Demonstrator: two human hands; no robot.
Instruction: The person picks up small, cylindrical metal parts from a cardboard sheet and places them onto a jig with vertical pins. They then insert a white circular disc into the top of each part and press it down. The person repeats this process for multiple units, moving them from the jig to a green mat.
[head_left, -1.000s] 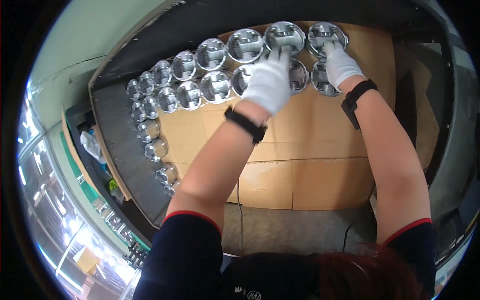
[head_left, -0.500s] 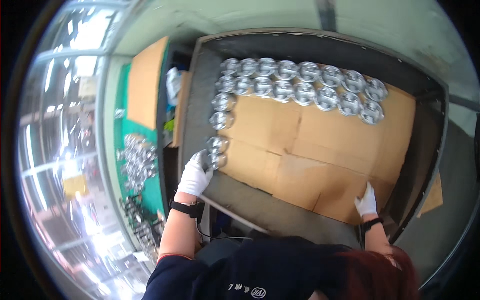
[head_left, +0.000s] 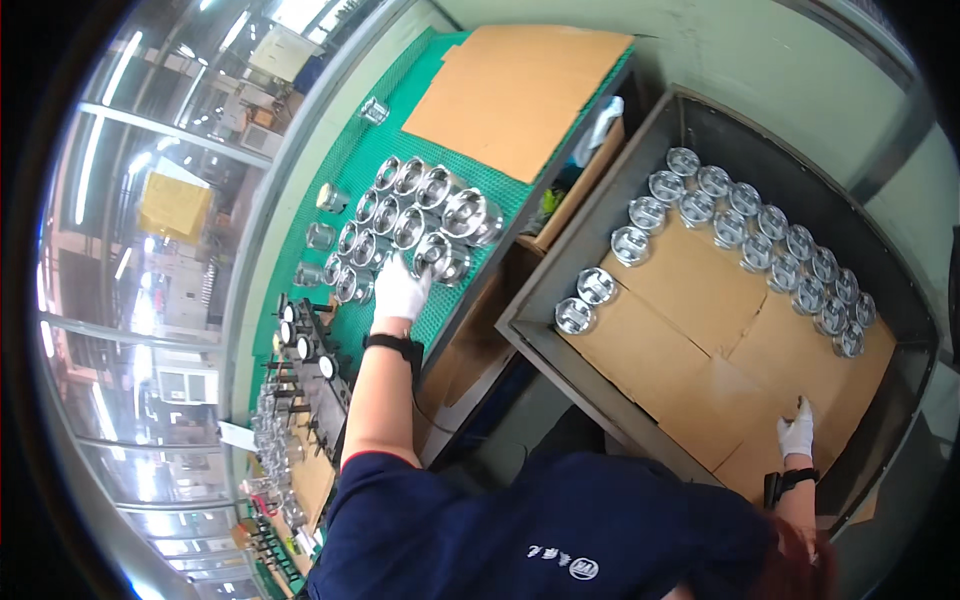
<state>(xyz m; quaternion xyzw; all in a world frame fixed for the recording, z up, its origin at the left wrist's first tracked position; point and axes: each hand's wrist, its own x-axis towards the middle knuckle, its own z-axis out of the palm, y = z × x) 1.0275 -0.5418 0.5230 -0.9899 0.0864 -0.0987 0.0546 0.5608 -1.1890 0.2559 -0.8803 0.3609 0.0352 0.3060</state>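
My left hand (head_left: 400,290), in a white glove, reaches onto a green mat (head_left: 340,200) and touches a shiny metal piston (head_left: 432,255) at the near edge of a cluster of several pistons (head_left: 415,205); whether it grips one is unclear. My right hand (head_left: 797,435), also gloved, rests flat on the brown cardboard (head_left: 700,340) lining a dark metal bin (head_left: 600,200). A row of several pistons (head_left: 760,225) runs along the bin's far side, and two more (head_left: 585,300) sit at its left edge.
A cardboard sheet (head_left: 515,90) lies at the far end of the green mat. Dark metal parts (head_left: 300,345) stand in rows left of my forearm. A box with a white cloth (head_left: 590,145) sits between bench and bin. Windows curve along the left.
Both hands left the piston row in the bin. The view swung left; my left hand moved from the bin's edge to the pistons on the green mat, my right stays on the cardboard.
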